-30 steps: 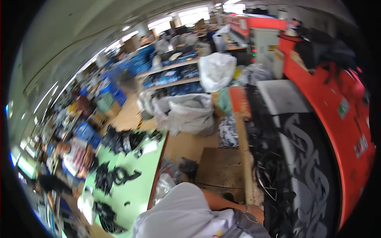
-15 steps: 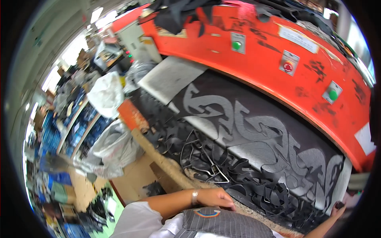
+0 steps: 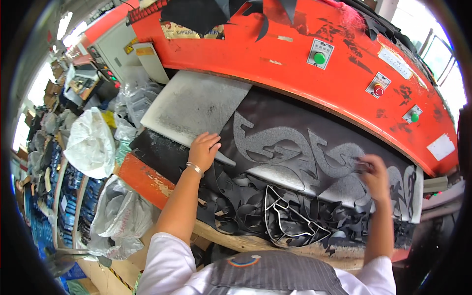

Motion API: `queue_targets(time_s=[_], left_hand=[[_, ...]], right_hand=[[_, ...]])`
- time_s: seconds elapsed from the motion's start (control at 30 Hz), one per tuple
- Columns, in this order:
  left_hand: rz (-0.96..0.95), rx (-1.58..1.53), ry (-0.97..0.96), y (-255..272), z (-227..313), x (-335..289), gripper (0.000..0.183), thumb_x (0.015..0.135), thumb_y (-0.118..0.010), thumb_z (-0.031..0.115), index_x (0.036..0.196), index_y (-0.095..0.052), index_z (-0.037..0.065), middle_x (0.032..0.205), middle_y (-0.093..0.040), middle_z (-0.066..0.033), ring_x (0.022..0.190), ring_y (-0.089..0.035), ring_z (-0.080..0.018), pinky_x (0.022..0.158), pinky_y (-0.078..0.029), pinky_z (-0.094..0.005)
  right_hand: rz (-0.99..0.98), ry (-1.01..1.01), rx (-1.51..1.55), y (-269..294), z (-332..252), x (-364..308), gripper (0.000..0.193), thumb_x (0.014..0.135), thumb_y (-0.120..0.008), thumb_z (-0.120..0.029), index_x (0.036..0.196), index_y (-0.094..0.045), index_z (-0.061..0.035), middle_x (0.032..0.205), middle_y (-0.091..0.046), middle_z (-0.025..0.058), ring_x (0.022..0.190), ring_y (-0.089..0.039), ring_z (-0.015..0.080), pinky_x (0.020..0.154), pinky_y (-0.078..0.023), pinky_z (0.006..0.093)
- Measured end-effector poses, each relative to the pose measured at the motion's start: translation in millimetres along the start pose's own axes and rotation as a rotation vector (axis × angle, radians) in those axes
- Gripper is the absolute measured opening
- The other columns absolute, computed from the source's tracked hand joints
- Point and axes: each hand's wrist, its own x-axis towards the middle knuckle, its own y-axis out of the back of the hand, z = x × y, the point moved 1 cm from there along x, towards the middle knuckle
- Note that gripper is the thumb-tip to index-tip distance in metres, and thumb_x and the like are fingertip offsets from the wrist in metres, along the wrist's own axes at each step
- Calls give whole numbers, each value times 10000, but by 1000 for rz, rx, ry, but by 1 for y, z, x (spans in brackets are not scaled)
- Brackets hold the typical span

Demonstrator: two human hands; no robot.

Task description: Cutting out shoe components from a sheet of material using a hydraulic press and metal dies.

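A black sheet (image 3: 314,120) with curved shapes cut out of it lies on a white-grey board (image 3: 191,98), which shows through the gaps. My left hand (image 3: 204,151) rests at the board's front edge, beside the sheet's left end, its fingers stretched out. Above the right part of the sheet is my right hand (image 3: 376,179), blurred, with fingers curled around something small and dark that I cannot make out. A metal-strip cutting die (image 3: 290,219) with a curved outline lies on black offcuts (image 3: 236,206) in front of the board.
Behind the board stands a red machine beam (image 3: 236,46) with two green buttons (image 3: 319,58) and a red one (image 3: 378,89). A wooden rail (image 3: 241,238) runs along the front. White plastic bags (image 3: 91,142) and stacked blue material (image 3: 71,196) are at the left.
The view has swung to the right and nearer the board. My left hand has gone from near my body to the board's edge. My right hand has moved from the far right to over the sheet.
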Motion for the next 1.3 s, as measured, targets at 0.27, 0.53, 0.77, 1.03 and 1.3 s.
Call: queue_targets(time_s=[0.27, 0.53, 0.77, 1.03, 1.3], left_hand=[[72, -304, 60, -10, -29, -3, 629, 817, -654, 112, 1401, -424, 65, 1136, -661, -135, 1134, -534, -350, 996, -388, -428], [-39, -158, 50, -14, -39, -9, 643, 838, -582, 93, 1436, -348, 55, 1215, -622, -98, 1213, -483, -298, 1046, -313, -450], [-57, -76, 75, -15, -32, 1, 500, 851, -561, 116, 1349, -519, 132, 1214, -619, -108, 1268, -458, -285, 1079, -266, -468], [-111, -13, 35, -16, -18, 13, 462, 866, -541, 134, 1327, -540, 136, 1265, -579, -140, 1272, -449, -298, 1080, -258, -480], [250, -393, 309, 13, -29, 23, 422, 875, -572, 89, 1294, -544, 52, 1202, -615, -144, 1190, -529, -278, 1004, -391, -402]], right_hand=[[-801, 928, -371, -340, -75, 124, 402, 646, -560, 103, 1001, -626, -74, 1151, -587, 101, 1199, -489, 324, 985, -414, 415], [-500, 578, -385, -332, -46, 107, 774, 682, -737, -261, 1374, -444, -75, 1382, -467, 165, 1289, -419, 355, 1063, -308, 479], [-300, 437, -492, -371, -38, 80, 824, 733, -753, -392, 1379, -409, -15, 1319, -520, 203, 1250, -471, 328, 1080, -292, 475], [-209, 553, -536, -354, -23, 83, 581, 783, -678, -314, 1257, -539, -7, 1249, -578, 193, 1209, -521, 288, 1041, -350, 470], [-27, 489, -409, -298, -52, 70, 771, 722, -765, -403, 1346, -473, -55, 1382, -470, 192, 1334, -383, 365, 1075, -315, 495]])
